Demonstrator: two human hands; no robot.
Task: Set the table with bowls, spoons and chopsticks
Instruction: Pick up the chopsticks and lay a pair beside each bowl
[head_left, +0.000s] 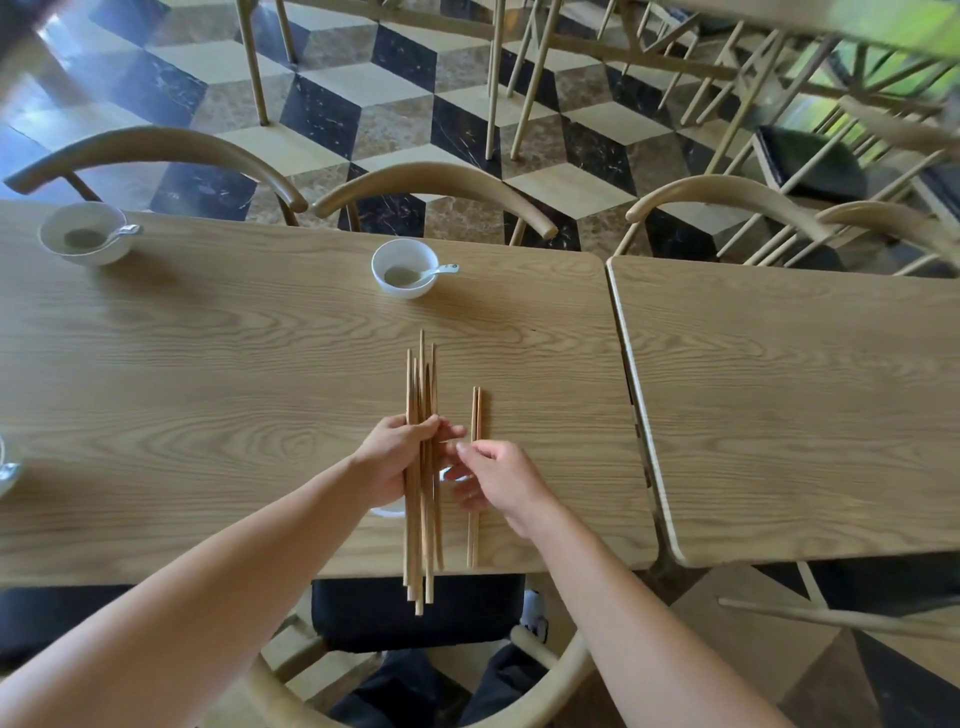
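Matt grained wooden table (208, 364), plain wooden chopsticks (422, 379), glossy white ceramic bowl (402, 260), polished stone floor (332, 98).

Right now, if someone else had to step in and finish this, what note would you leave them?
Left hand grips a bundle of chopsticks over the table.
Right hand is at a separate pair; I cannot tell if it pinches them.
Done: middle bowl and left bowl each hold a spoon.
A third bowl under the hands is mostly hidden.
Left: neither far setting has chopsticks beside it yet.
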